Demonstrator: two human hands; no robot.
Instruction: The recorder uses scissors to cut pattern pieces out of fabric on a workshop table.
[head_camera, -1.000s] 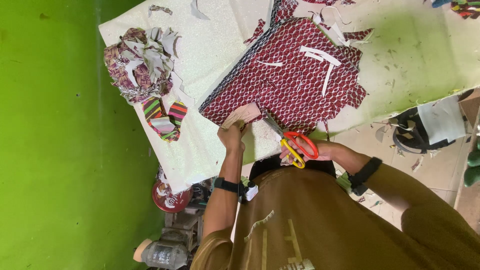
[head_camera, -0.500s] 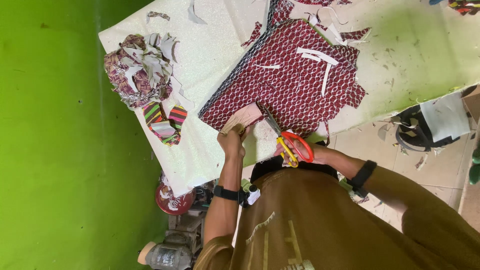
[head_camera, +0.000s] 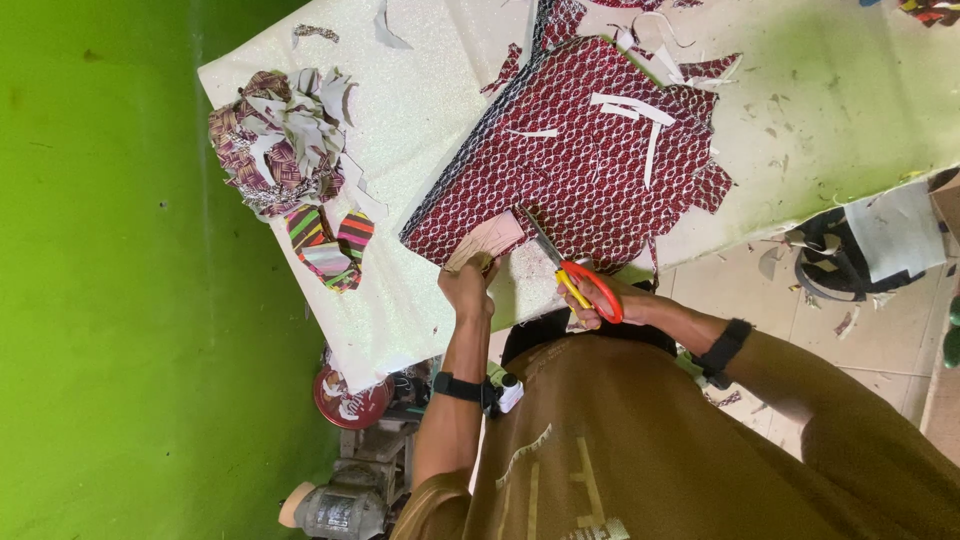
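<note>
My left hand (head_camera: 468, 287), a black watch on its wrist, presses a beige pattern piece (head_camera: 487, 240) onto the near edge of a dark red patterned fabric (head_camera: 590, 160). That fabric lies spread on the white table (head_camera: 420, 110). My right hand (head_camera: 612, 305) grips scissors (head_camera: 572, 275) with red and yellow handles. Their blades point into the fabric right beside the pattern piece. White strips (head_camera: 640, 115) lie on top of the fabric.
A heap of fabric scraps (head_camera: 280, 150) and striped colourful cut pieces (head_camera: 330, 245) sit on the table's left part. A green wall (head_camera: 110, 270) fills the left. Below the table stand a red round tin (head_camera: 345, 400) and a motor (head_camera: 335, 510); a black bag (head_camera: 850, 255) lies on the tiled floor.
The scissors have edged a little further along the fabric beside the pattern piece. My left hand stays on the pattern piece.
</note>
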